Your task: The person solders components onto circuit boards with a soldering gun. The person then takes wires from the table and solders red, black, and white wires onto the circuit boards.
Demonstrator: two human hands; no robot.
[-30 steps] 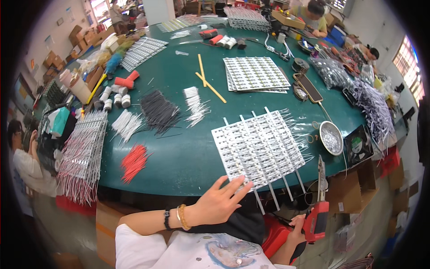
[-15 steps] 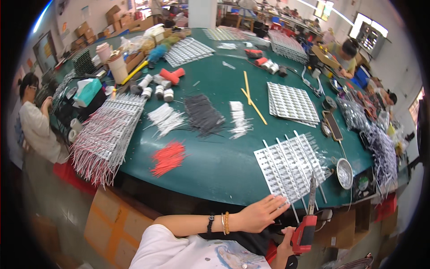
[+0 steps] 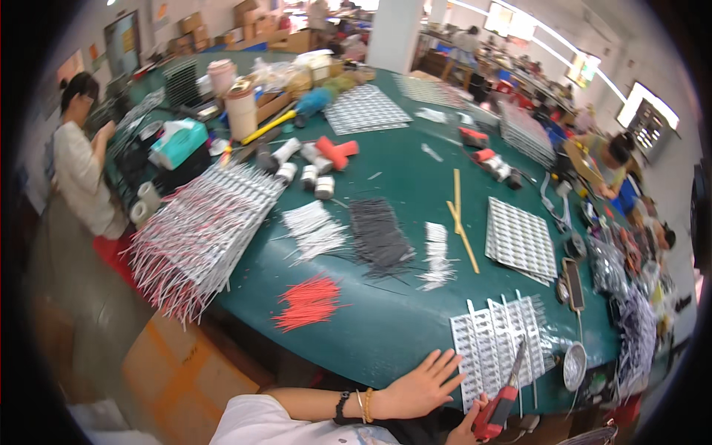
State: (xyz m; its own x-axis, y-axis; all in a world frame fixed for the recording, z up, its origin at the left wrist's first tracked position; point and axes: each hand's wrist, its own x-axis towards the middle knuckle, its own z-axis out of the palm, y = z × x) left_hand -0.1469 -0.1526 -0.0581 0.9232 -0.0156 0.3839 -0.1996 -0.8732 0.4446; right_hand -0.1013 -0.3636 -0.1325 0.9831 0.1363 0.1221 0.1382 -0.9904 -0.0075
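A red-and-black soldering gun (image 3: 498, 412) with a long pointed metal tip is gripped in my right hand (image 3: 467, 427) at the table's front edge. Its tip lies over a white panel of small modules (image 3: 471, 343), crossed by several pale strips. My left hand (image 3: 417, 390) is open, fingers spread, beside the panel's near left edge; whether the fingertips touch it I cannot tell. Left of the panel lie piles of cut wires: red wires (image 3: 308, 301), white wires (image 3: 314, 228), black wires (image 3: 380, 236) and a smaller white pile (image 3: 437, 256).
A stack of panels with red and white wires (image 3: 215, 222) overhangs the table's left edge. Further panels (image 3: 521, 239) are stacked at right, near a metal bowl (image 3: 574, 366). Spools, yellow strips (image 3: 461, 222) and bags lie around. People work at left and far right.
The view has shifted, so the table appears lower and further right. My left hand has gone from flat beside the panel's near edge to fingers spread at its left. The soldering gun stays in my right.
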